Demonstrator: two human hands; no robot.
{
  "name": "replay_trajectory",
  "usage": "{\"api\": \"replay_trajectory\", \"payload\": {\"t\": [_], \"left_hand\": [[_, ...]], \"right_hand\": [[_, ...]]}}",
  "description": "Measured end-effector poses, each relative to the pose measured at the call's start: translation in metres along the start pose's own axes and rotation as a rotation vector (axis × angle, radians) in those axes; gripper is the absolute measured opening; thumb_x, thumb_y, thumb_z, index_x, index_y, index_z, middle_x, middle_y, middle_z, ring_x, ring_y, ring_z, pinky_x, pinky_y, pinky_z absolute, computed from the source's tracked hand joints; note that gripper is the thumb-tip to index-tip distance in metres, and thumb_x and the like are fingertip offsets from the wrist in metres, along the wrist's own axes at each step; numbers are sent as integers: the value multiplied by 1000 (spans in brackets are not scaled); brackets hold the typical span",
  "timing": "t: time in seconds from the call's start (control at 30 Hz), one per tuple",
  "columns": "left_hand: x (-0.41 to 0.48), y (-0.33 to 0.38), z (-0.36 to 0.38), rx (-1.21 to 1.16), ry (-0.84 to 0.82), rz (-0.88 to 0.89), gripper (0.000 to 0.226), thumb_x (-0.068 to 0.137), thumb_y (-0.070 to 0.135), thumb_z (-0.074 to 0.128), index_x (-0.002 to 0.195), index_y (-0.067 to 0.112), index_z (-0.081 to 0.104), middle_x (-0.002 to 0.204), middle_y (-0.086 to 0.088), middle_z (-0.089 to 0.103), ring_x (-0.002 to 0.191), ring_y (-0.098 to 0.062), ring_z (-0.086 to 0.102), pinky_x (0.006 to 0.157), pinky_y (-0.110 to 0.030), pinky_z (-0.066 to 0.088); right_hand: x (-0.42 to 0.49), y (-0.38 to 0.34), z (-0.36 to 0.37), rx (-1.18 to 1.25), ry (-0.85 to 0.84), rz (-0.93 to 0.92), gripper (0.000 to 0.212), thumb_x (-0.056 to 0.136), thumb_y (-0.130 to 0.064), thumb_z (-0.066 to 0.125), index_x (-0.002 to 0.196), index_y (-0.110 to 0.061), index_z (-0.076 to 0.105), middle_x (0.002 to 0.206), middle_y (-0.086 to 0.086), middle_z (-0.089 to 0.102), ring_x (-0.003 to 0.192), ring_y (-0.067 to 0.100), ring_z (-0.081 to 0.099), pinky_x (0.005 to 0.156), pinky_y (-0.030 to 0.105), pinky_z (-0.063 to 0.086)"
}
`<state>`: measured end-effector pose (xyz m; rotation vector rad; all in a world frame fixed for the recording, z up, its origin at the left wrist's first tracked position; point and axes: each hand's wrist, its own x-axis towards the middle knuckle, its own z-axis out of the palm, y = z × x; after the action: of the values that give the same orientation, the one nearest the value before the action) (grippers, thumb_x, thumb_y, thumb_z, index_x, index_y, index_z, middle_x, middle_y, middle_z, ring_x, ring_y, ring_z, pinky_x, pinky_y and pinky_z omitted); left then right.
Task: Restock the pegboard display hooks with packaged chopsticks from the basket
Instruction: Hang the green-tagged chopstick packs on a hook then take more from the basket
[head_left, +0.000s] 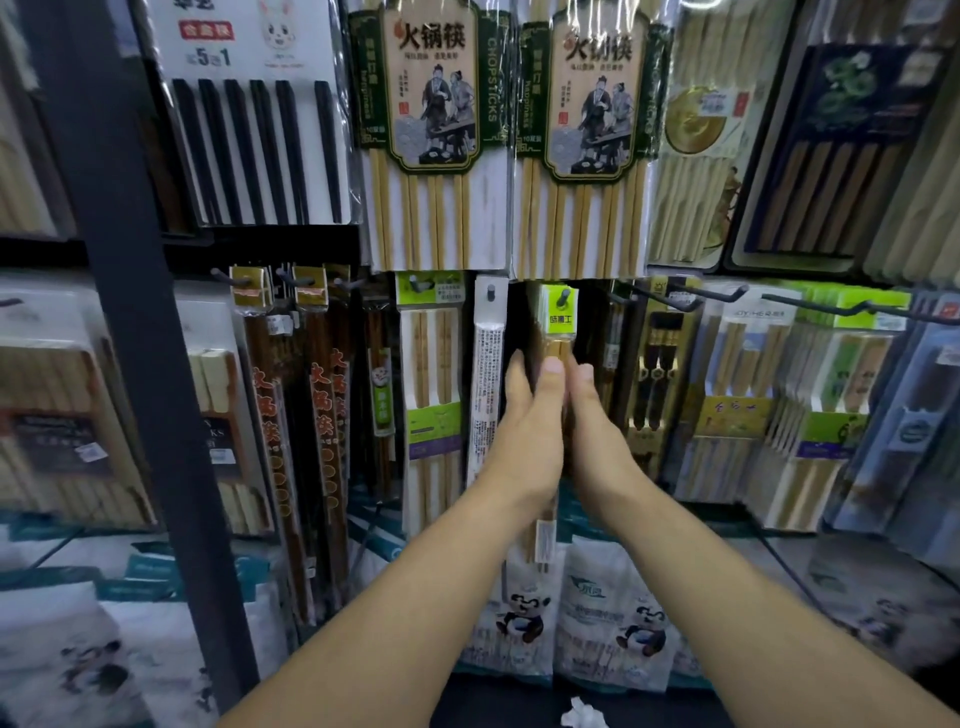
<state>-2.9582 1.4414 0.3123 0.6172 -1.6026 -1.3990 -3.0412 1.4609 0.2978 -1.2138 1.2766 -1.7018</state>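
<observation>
A narrow pack of light wooden chopsticks with a pale green header card (557, 312) hangs on a dark peg (563, 299) in the lower row of the display. Both my hands hold the pack from either side. My left hand (530, 421) has its thumb up the front of the pack and its fingers behind. My right hand (592, 415) presses against the pack's right side. The pack's lower end (544, 540) sticks out below my wrists. The basket is out of view.
Large hot-pot chopstick packs (436, 130) hang in the row above. A white-backed pack (488, 374) and a green-labelled pack (431, 395) hang just left. Bare hooks (691, 301) jut out to the right. A dark upright post (130, 312) stands at left. Panda-printed bags (613, 613) lie below.
</observation>
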Motion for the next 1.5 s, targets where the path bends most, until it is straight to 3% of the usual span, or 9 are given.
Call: {"api": "replay_trajectory", "payload": {"t": [0.13, 0.47, 0.63, 0.8, 0.93, 1.03, 1.13, 1.27, 1.5], "left_hand": [[9, -7, 7, -124, 6, -10, 52, 110, 48, 32, 160, 34, 30, 150, 16, 45, 125, 9, 45, 104, -12, 33], [16, -9, 10, -136, 21, -10, 49, 110, 48, 34, 157, 36, 36, 151, 16, 48, 136, -1, 41, 110, -24, 30], [-14, -11, 1, -173, -40, -69, 53, 108, 52, 36, 159, 40, 29, 142, 26, 42, 130, 4, 42, 108, -21, 34], [-75, -40, -22, -68, -30, -86, 59, 103, 52, 48, 158, 44, 27, 140, 39, 32, 121, 27, 36, 76, 5, 36], [-126, -91, -50, 74, -15, -155, 22, 106, 31, 54, 124, 41, 61, 117, 23, 72, 111, 9, 64, 90, -10, 52], [-154, -146, -85, 304, 76, -294, 14, 105, 26, 58, 103, 37, 67, 99, 10, 73, 94, 2, 68, 80, -15, 52], [-187, -207, -127, 554, 81, -535, 17, 104, 24, 58, 118, 18, 64, 106, 2, 64, 108, -20, 65, 87, -30, 51], [-248, -267, -174, 977, 143, -767, 48, 98, 38, 61, 137, 12, 51, 134, -13, 52, 127, -37, 48, 104, -46, 45], [-325, -322, -197, 701, 180, -929, 33, 100, 60, 48, 108, 28, 49, 86, -4, 66, 77, -25, 65, 65, -38, 50]], "right_hand": [[11, 8, 4, 94, -17, 41, 71, 91, -76, 34, 154, -43, 38, 150, -15, 51, 138, 4, 45, 124, 41, 26], [19, 11, -1, 101, 4, 20, 60, 105, -62, 26, 159, -38, 28, 162, -13, 36, 148, 4, 32, 126, 40, 21], [-16, 22, -6, -33, 64, -9, 53, 105, -61, 22, 156, -47, 22, 129, -41, 45, 106, -31, 49, 79, 0, 44], [-77, 67, -18, -198, 219, 93, 59, 96, -70, 36, 148, -43, 40, 146, -22, 42, 134, 3, 41, 108, 31, 34], [-131, 127, -20, -317, 302, 258, 19, 106, -34, 49, 112, -22, 63, 110, -1, 67, 104, 17, 64, 87, 32, 51], [-175, 177, -18, -485, 137, 422, 16, 103, -17, 56, 90, -12, 65, 88, 16, 66, 86, 33, 64, 72, 33, 47], [-219, 232, -14, -631, -66, 586, 8, 98, -7, 63, 95, -4, 69, 92, 14, 70, 93, 32, 66, 89, 41, 50], [-266, 299, -9, -807, -284, 751, 15, 96, -13, 65, 105, -5, 73, 102, 11, 74, 95, 22, 67, 67, 9, 41], [-328, 392, -10, -987, -584, 852, 7, 92, -21, 63, 93, -15, 67, 97, 13, 71, 93, 32, 66, 78, 34, 51]]}}
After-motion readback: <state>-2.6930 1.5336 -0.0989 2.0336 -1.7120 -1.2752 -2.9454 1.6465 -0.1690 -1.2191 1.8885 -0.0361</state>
